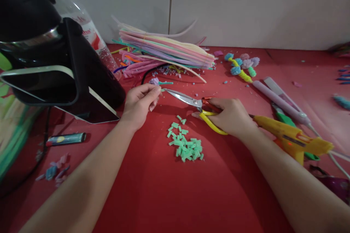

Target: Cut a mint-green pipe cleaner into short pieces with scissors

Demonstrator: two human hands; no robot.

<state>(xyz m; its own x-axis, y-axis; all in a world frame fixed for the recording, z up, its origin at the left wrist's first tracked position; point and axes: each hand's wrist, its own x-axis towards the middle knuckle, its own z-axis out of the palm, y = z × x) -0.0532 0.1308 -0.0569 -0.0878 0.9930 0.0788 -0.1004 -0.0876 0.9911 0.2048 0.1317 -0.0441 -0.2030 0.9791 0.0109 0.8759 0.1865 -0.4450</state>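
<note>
My left hand (140,102) pinches a small lilac pipe-cleaner flower with a short green stem (160,83) just above the red tabletop (169,189). My right hand (231,116) grips yellow-handled scissors (191,101), whose silver blades point left and meet the green stem's tip. Below the blades lies a heap of short green pipe-cleaner cuttings (186,145). The blades look nearly closed.
A stack of pastel pipe cleaners (166,49) lies at the back. Finished fuzzy flowers (242,65) sit right of it. A yellow glue gun (294,139) and lilac hair iron (281,100) lie at right. A black appliance (54,62) stands left, with a lighter (65,138) beside it.
</note>
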